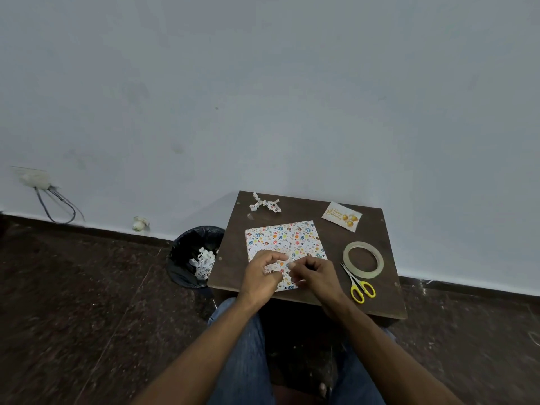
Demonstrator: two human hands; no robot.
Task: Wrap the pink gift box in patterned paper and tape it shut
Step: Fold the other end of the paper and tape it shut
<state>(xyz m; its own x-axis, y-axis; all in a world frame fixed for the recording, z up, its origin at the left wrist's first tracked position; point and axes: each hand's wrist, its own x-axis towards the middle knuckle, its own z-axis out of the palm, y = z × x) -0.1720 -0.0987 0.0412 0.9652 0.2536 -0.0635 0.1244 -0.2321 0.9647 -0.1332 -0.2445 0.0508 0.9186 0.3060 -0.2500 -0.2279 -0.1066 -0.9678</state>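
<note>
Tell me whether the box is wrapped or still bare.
Wrapped: the box shows patterned paper across its whole visible top and no pink. Both hands cover its near edge, so whether tape is on there cannot be told.

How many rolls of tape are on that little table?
1. The tape roll lies flat near the right edge of the table, just behind the yellow scissors and to the right of the wrapped box. None other shows.
</note>
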